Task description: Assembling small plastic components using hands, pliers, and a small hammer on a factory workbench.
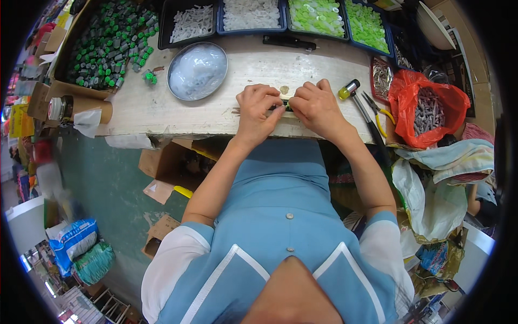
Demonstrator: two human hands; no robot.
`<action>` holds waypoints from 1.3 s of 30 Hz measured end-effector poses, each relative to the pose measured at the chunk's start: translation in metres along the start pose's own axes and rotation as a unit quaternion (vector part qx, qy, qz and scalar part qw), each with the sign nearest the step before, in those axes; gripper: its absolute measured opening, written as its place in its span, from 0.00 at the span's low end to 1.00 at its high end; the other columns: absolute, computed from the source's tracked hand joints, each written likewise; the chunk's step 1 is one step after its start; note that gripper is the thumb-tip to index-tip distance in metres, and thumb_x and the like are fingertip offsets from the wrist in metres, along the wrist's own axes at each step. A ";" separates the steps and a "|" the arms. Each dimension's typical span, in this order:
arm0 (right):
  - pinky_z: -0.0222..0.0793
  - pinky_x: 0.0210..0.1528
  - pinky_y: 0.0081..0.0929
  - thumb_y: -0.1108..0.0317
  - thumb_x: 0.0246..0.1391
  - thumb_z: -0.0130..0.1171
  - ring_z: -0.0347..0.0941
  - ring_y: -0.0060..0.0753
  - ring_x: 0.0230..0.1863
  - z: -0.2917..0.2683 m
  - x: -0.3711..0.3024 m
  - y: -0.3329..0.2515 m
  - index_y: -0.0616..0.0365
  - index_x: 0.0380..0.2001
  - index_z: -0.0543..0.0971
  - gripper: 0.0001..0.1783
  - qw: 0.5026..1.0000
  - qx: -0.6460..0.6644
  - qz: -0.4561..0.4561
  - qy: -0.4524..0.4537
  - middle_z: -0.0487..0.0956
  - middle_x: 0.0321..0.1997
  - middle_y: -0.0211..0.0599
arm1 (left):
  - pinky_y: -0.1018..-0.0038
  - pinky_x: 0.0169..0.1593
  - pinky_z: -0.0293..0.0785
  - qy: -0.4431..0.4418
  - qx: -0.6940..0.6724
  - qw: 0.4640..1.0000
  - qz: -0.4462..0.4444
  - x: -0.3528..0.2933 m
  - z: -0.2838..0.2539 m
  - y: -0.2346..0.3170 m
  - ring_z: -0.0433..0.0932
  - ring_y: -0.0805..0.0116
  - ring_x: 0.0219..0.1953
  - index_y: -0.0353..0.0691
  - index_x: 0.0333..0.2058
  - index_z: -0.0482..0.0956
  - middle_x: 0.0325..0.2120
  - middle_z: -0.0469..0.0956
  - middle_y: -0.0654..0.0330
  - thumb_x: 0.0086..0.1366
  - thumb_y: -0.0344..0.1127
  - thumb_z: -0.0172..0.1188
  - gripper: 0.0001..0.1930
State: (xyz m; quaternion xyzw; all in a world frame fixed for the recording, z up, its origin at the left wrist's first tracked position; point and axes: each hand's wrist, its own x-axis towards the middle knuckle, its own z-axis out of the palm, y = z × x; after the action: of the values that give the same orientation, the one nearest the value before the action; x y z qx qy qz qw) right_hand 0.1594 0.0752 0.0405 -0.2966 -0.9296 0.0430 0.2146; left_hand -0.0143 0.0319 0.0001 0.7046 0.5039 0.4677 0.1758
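Note:
My left hand (258, 112) and my right hand (319, 112) meet at the front of the white worktable (183, 119). Their fingertips close on a small dark part with green on it (287, 107); the fingers cover most of it, so its exact kind is hidden. To the left of the hands lies a round metal dish (178, 96) filled with a clear or whitish plastic-looking mass. Right of my right hand are a hammer with a yellow-capped head (348, 90) and pliers with yellow handles (386, 116).
Trays of whitish pieces (251, 32) and green pieces (318, 35) line the back. At the left, a cardboard box (75, 93) holds dark parts with green ends, beside a jar (58, 108). A red plastic bag (403, 116) of grey pieces sits right. Cardboard boxes (162, 160) stand under the table.

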 end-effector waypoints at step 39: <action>0.63 0.50 0.44 0.66 0.50 0.52 0.64 0.50 0.53 -0.118 -0.214 0.216 0.53 0.51 0.69 0.23 0.850 -0.296 0.433 -0.047 0.69 0.50 0.47 | 0.62 0.44 0.57 -0.019 0.144 0.988 0.051 0.037 -0.018 -0.031 0.65 0.62 0.41 0.50 0.26 0.80 0.32 0.71 0.65 0.47 0.40 0.64 0.07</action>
State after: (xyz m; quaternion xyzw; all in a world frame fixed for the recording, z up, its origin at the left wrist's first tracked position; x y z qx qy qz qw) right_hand 0.4808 0.1249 0.0226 -0.7163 -0.6846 -0.1313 0.0323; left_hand -0.0445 0.0732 0.0044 0.7560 0.5261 0.3852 0.0577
